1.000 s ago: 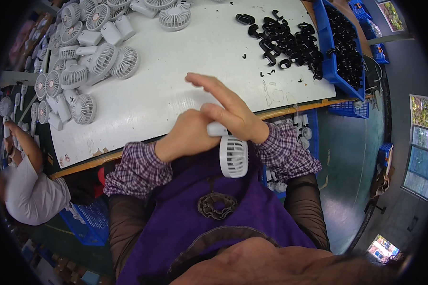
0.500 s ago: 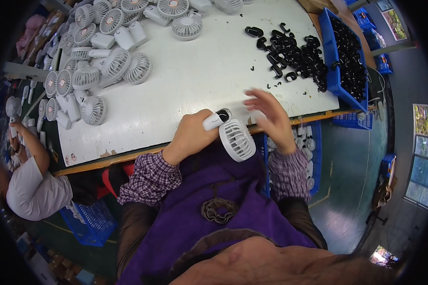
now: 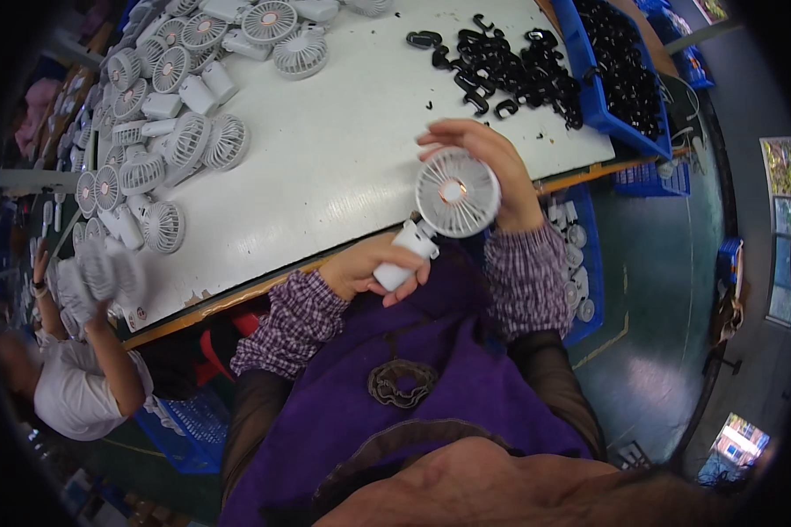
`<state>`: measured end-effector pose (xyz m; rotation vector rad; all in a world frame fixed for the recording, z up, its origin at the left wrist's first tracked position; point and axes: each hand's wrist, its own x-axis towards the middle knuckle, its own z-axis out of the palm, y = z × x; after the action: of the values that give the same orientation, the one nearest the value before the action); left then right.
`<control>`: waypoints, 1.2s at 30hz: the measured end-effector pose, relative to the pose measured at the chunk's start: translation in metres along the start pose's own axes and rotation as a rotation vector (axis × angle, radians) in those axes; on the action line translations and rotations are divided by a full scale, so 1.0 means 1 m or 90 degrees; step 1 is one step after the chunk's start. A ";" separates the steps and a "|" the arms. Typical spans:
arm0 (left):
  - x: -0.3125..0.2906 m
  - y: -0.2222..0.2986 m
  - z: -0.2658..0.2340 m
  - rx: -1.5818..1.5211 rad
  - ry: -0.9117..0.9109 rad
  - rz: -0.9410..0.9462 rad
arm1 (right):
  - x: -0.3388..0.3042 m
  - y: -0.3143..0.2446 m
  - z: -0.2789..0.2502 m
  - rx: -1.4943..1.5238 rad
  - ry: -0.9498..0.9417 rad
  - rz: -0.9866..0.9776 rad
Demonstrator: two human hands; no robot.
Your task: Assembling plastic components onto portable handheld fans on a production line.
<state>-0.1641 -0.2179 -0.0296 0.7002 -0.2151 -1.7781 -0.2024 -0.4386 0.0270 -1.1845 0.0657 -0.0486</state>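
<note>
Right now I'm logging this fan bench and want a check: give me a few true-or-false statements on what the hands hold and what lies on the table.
1. The left hand grips the white fan by its handle. True.
2. The right hand rests flat on the table. False: it is at the fan's round head.
3. Black clips lie loose on the table. True.
4. The blue bin holds white fans. False: it holds black parts.
</note>
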 end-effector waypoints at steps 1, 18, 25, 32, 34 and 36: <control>0.007 -0.009 -0.009 -0.099 -0.104 0.039 | 0.006 0.007 0.003 0.084 -0.014 0.002; 0.007 0.000 0.001 -0.073 0.050 0.188 | -0.031 0.049 0.014 0.160 0.082 0.035; 0.020 -0.011 0.015 -0.146 0.009 0.151 | -0.049 0.078 0.038 0.539 0.028 -0.001; 0.067 0.005 0.065 0.123 0.083 0.041 | -0.115 0.038 0.007 0.448 0.246 -0.160; 0.083 -0.006 0.076 0.332 0.167 0.012 | -0.150 0.066 -0.035 0.537 0.430 -0.217; 0.075 -0.023 0.059 0.288 0.137 -0.054 | -0.202 0.112 -0.094 0.493 0.628 -0.187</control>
<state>-0.2280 -0.2919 -0.0194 1.2319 -0.4547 -1.7335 -0.4105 -0.4689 -0.1074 -0.2971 0.6774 -0.8430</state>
